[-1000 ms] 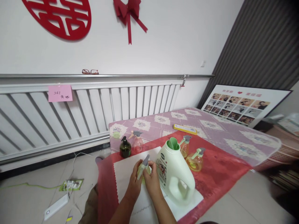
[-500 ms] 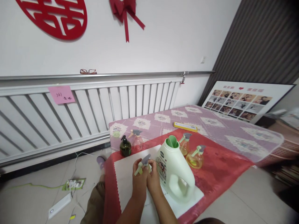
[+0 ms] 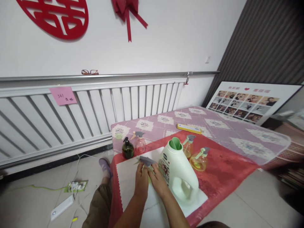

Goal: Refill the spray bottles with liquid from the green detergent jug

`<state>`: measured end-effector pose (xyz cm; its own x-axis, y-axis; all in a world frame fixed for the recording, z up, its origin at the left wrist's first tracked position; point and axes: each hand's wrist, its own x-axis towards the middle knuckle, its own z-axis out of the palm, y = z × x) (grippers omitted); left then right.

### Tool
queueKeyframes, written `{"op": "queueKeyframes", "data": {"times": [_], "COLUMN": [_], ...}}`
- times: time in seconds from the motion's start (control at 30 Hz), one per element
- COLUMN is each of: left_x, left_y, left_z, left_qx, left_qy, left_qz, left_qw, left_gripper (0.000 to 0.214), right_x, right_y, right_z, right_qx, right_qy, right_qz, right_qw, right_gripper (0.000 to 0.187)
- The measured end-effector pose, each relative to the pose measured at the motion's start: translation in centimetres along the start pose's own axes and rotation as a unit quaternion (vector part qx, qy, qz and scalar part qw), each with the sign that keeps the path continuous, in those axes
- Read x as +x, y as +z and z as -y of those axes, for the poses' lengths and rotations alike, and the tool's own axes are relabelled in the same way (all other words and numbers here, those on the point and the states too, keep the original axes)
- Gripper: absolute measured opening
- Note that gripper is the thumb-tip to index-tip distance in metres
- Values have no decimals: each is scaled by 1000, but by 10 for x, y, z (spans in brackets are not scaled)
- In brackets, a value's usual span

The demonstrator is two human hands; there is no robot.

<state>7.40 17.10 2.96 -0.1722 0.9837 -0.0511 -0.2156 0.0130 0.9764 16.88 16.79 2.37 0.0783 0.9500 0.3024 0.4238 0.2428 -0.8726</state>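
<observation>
Both hands meet around a spray bottle over the white cloth, and its grey trigger head (image 3: pixel 146 161) sticks out above the fingers, nozzle to the left. My left hand (image 3: pixel 141 182) is closed round the neck area on the left. From the right, my right hand (image 3: pixel 157 180) grips the same bottle just under the head. Most of the bottle's body is hidden by the hands; a bit of yellow-green shows between them. Close to the right hand stands a large pale green jug (image 3: pixel 179 171) with a handle and a green cap or funnel (image 3: pixel 175 143) in its mouth.
A dark pump bottle (image 3: pixel 128 149) and a clear pinkish spray bottle (image 3: pixel 140 144) stand at the left. Two spray bottles with yellowish liquid (image 3: pixel 199 162) are right of the jug. Behind lies a yellow-and-white box (image 3: pixel 189 128). A white radiator (image 3: pixel 95 110) borders the table.
The spray head has turned, its nozzle swinging from lower left to left. The fingers have shifted round the bottle; the jug and other bottles stay put.
</observation>
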Motion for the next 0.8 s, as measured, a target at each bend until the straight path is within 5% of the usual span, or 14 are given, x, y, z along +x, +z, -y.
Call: {"op": "queueKeyframes", "data": {"times": [0.67,0.8], "left_x": [-4,-3], "left_y": [2,-1], "left_z": [1,-4], "left_qx": [89,82], "left_qy": [24,23], "left_qz": [-25,15], "left_qw": [995,996], "left_gripper": [32,26], "right_x": [0,0], "right_y": [28,25], "right_z": [0,-1], "right_qx": [88,77], "right_qy": [80,65], "right_qz": [-120,-108], "right_qw": [986,989], "right_gripper": [10,27]}}
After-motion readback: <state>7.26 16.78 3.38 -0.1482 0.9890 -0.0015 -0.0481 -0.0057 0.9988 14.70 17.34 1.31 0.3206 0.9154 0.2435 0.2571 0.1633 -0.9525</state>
